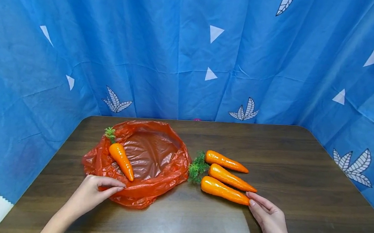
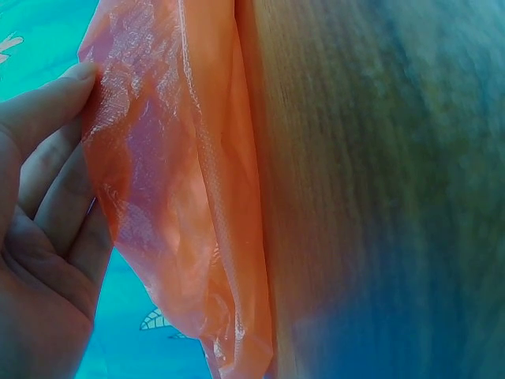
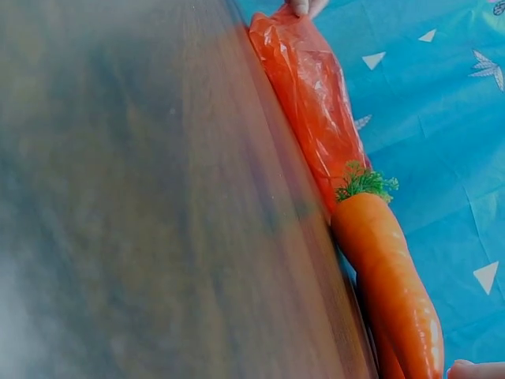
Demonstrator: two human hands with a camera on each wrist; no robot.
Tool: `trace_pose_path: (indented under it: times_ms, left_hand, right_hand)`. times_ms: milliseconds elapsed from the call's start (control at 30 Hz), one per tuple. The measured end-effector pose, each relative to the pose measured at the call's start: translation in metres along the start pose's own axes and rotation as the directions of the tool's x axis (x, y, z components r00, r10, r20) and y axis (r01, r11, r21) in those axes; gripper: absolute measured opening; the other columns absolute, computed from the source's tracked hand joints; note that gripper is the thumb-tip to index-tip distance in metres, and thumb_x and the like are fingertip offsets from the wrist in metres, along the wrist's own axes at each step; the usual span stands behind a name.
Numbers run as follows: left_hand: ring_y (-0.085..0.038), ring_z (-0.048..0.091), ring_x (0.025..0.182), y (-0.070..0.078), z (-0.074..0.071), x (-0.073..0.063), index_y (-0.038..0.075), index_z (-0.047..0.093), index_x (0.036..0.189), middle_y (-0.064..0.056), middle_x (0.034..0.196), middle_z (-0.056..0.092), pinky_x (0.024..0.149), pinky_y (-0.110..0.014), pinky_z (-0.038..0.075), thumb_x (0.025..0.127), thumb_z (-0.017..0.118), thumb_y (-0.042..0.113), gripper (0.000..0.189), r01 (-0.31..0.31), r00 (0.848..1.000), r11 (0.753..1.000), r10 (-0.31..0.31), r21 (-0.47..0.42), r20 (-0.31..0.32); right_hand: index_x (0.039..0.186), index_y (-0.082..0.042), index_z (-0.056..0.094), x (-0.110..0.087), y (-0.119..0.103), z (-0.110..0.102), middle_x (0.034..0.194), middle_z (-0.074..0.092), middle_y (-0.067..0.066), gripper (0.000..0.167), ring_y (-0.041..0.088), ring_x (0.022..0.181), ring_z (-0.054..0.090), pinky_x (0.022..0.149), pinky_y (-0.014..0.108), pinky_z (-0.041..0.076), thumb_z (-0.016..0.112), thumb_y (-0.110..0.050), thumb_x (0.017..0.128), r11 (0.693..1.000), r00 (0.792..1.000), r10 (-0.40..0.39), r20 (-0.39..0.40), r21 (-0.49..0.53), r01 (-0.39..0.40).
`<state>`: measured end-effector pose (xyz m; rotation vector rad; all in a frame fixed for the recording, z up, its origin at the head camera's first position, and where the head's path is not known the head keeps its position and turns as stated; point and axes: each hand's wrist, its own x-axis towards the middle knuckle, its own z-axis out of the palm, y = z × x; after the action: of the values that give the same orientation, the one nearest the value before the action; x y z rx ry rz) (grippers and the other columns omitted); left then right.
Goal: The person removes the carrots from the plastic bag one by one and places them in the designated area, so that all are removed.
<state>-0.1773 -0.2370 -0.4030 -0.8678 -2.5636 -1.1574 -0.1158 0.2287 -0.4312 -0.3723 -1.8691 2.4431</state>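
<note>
R hand (image 1: 270, 220), glossy orange carrot (image 1: 223, 190)

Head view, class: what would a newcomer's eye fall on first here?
The open red bag on the left of the table stands out first, its near edge pinched by the left hand. Next come three orange carrots side by side to its right, the right hand at the nearest one's tip. A fourth carrot lies across the bag's left side.

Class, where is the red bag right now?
In the head view, the bag lies on the left half of the table, with three carrots just to its right and the left hand at its near rim.
</note>
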Motion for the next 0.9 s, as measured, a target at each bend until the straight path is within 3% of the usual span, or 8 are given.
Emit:
trace_pose_path:
  times_ms: [133, 433, 700, 900]
  left_hand:
    - [-0.01, 0.065, 0.08, 0.0, 0.0, 0.0, 0.009, 0.075, 0.09, 0.009, 0.084, 0.069, 0.068, -0.018, 0.051, 0.079, 0.074, 0.005, 0.012, -0.003, 1.0, 1.0, 0.003, 0.004, -0.01]
    - [-0.01, 0.065, 0.08, 0.001, 0.001, 0.0, 0.008, 0.075, 0.089, 0.009, 0.084, 0.069, 0.069, -0.015, 0.05, 0.078, 0.075, 0.003, 0.012, -0.023, 1.0, 1.0, 0.023, 0.006, -0.02]
    - [-0.01, 0.065, 0.08, 0.001, 0.002, -0.001, 0.01, 0.075, 0.09, 0.01, 0.084, 0.069, 0.068, -0.016, 0.05, 0.079, 0.074, 0.005, 0.012, -0.021, 1.0, 1.0, 0.021, 0.003, -0.016]
    - [-0.009, 0.065, 0.08, 0.002, 0.001, 0.0, 0.009, 0.075, 0.09, 0.01, 0.084, 0.069, 0.068, -0.018, 0.051, 0.079, 0.074, 0.007, 0.011, -0.019, 1.0, 1.0, 0.019, 0.003, -0.012]
  right_hand:
    - [0.106, -0.014, 0.072, -0.001, -0.002, 0.0, 0.103, 0.068, -0.005, 0.02, 0.006, 0.101, 0.06, 0.086, 0.023, 0.046, 0.065, -0.006, 0.089, 1.0, 1.0, 0.008, -0.013, 0.003, -0.008]
    - [0.113, -0.005, 0.068, -0.005, -0.003, -0.005, 0.105, 0.067, -0.002, 0.026, 0.008, 0.102, 0.06, 0.086, 0.024, 0.046, 0.067, -0.01, 0.088, 0.999, 0.999, -0.037, -0.027, 0.023, 0.038]
    - [0.113, -0.001, 0.066, -0.005, -0.01, -0.002, 0.107, 0.067, 0.004, 0.023, 0.012, 0.103, 0.06, 0.087, 0.027, 0.046, 0.063, -0.007, 0.09, 0.995, 0.996, -0.09, 0.018, 0.032, 0.089]
    - [0.111, 0.001, 0.066, -0.001, -0.023, 0.015, 0.108, 0.067, 0.007, 0.021, 0.017, 0.105, 0.06, 0.088, 0.031, 0.045, 0.061, -0.004, 0.091, 0.993, 0.991, -0.117, 0.072, 0.041, 0.114]
